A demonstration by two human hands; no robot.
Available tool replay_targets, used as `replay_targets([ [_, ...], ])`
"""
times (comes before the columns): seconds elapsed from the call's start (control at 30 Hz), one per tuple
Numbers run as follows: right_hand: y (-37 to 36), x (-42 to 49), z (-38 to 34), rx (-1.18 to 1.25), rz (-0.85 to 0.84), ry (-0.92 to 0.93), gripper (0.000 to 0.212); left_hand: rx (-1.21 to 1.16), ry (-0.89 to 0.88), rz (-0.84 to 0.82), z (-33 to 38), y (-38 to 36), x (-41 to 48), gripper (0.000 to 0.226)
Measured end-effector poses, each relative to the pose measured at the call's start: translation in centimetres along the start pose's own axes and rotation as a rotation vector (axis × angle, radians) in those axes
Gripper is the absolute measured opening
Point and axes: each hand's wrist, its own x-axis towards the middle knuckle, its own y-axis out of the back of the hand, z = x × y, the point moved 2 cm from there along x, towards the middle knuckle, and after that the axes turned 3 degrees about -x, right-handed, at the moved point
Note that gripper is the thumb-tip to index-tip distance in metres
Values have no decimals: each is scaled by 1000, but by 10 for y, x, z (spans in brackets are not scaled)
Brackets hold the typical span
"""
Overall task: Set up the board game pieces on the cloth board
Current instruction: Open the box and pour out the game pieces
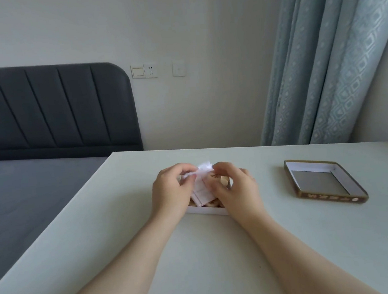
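White tabletop (198, 253) runs open along its near edge, crossed only by the person's two forearms. Further in, about mid-table, sits a shallow white box (206, 210) with round wooden pieces (211, 204) showing along its near side. Both hands are over it, clamped on a folded white cloth (203, 191) ruled with thin red lines. The left hand (171, 191) pinches the frayed top edge between thumb and fingertips, and the right hand (235, 190) curls its fingers onto the same edge from the other side. The cloth rests on the pieces inside the box. Well apart, toward the table's right edge, the box lid (356, 198) lies upside down, with open tabletop between it and the box and on to the far edge. Past the left edge are a grey bed (27, 198) and padded headboard (49, 108). Beyond the far edge are wall sockets (144, 71) and a pale blue curtain (322, 63)
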Motion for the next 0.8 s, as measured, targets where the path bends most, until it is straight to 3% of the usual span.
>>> replay_targets([
  [0.1,0,0,1,113,67,-98,18,-326,159,230,1,11,5,26],
  [0.17,-4,0,1,-16,7,-78,19,-460,263,364,-4,20,7,28],
  [0.27,-4,1,0,-76,-24,-34,2,-601,397,415,-11,25,6,22],
  [0.4,2,-3,-4,203,25,-105,46,-662,370,317,4,13,-2,23],
  [0.47,1,-6,-8,280,14,-123,55,-536,259,248,17,4,-9,24],
  [0.53,3,-7,-10,328,26,-146,46,-351,104,176,30,-4,-17,23],
  [0.67,17,-11,-4,279,163,-185,47,146,-202,158,28,-10,-22,24],
  [0.8,49,-10,12,316,418,-310,43,434,-83,-97,11,-16,-21,34],
])
